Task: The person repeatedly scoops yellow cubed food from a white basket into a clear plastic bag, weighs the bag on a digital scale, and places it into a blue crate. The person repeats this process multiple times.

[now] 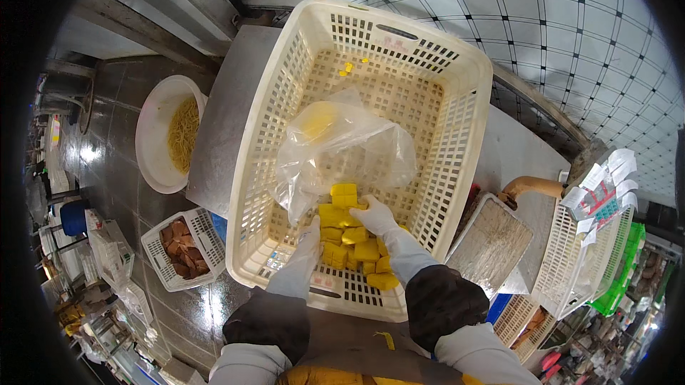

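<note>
Scored yellow blocks, which look like tofu, are heaped at the near end of a large cream plastic crate. My right hand, in a white glove, has its fingertips against a yellow block at the top of the heap. Along the heap's left side lies my left hand, also gloved and seen edge-on, with its fingers mostly hidden. A clear plastic bag rests crumpled just beyond the heap, something yellow showing through it. Small yellow crumbs lie at the crate's far end.
The crate stands on a metal table by a tiled wall. On the left are a white tub of yellow strips and a white basket of brown pieces. At right are a shallow tray, stacked crates and a scale.
</note>
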Tool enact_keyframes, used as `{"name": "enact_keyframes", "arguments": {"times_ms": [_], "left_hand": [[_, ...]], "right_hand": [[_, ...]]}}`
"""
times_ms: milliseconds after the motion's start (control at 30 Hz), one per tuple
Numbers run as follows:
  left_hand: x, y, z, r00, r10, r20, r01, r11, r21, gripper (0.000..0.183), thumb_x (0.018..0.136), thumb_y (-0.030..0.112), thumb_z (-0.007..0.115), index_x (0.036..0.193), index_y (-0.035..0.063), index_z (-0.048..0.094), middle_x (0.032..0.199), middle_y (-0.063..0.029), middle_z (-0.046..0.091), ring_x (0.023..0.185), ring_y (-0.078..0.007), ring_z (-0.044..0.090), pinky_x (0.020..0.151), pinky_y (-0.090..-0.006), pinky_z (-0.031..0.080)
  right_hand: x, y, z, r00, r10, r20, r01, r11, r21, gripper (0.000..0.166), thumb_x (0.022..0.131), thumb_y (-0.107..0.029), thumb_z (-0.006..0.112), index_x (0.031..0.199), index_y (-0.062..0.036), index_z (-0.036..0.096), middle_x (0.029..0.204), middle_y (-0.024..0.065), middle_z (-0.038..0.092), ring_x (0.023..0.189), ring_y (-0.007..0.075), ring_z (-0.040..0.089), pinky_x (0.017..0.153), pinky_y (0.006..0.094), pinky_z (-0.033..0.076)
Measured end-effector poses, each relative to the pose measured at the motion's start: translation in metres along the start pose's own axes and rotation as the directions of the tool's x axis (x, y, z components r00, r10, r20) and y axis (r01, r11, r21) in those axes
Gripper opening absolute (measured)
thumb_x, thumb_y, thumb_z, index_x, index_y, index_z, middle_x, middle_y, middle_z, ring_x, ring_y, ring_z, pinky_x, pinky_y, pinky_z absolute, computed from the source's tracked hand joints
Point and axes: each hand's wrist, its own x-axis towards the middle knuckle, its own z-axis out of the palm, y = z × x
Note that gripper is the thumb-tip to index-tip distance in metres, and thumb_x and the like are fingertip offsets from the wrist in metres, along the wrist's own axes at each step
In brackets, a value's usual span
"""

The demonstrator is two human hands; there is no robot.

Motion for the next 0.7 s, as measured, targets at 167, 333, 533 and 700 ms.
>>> {"name": "enact_keyframes", "arguments": {"times_ms": [167,333,533,700], "left_hand": [[0.001,-0.001,-0.002,1.000,-0.012,0.013,0.012,1.000,-0.024,0.049,0.079,0.018,0.071,0.121,0.0031,0.049,0.103,-0.0100,0.059,0.095,-0.0172,0.059,0.081,-0.0348,0.049],[0.006,0.001,0.000,1.000,-0.004,-0.005,0.004,0.999,-0.050,0.047,0.079,0.017,0.071,0.119,0.0030,0.051,0.102,-0.0094,0.059,0.094,-0.0167,0.058,0.080,-0.0339,0.049],[0.028,0.031,-0.006,0.998,0.057,-0.019,-0.059,0.995,-0.079,0.045,0.078,0.017,0.072,0.117,0.0030,0.053,0.101,-0.0088,0.060,0.093,-0.0160,0.058,0.080,-0.0328,0.048],[0.029,0.027,-0.013,0.999,0.049,0.002,-0.049,0.993,-0.106,0.043,0.078,0.017,0.072,0.115,0.0029,0.054,0.099,-0.0083,0.060,0.092,-0.0154,0.058,0.080,-0.0320,0.048]], "right_hand": [[0.005,0.007,0.018,0.997,-0.068,-0.045,0.063,0.993,-0.102,0.066,0.075,-0.044,0.067,0.125,-0.0027,0.051,0.116,0.0225,0.059,0.109,0.0366,0.056,0.094,0.0398,0.043],[0.003,0.007,0.021,0.998,-0.012,-0.054,0.018,0.993,0.117,0.060,0.077,-0.044,0.066,0.120,-0.0025,0.055,0.113,0.0232,0.059,0.109,0.0357,0.054,0.092,0.0391,0.044],[0.024,-0.003,0.030,0.972,0.017,-0.235,0.012,0.993,0.120,0.055,0.074,-0.039,0.071,0.113,-0.0017,0.059,0.110,0.0195,0.062,0.101,0.0289,0.060,0.088,0.0349,0.046],[0.027,-0.024,0.044,0.974,0.040,-0.224,0.008,0.977,0.211,0.052,0.070,-0.035,0.074,0.108,-0.0022,0.061,0.106,0.0171,0.063,0.097,0.0283,0.060,0.086,0.0339,0.046]]}}
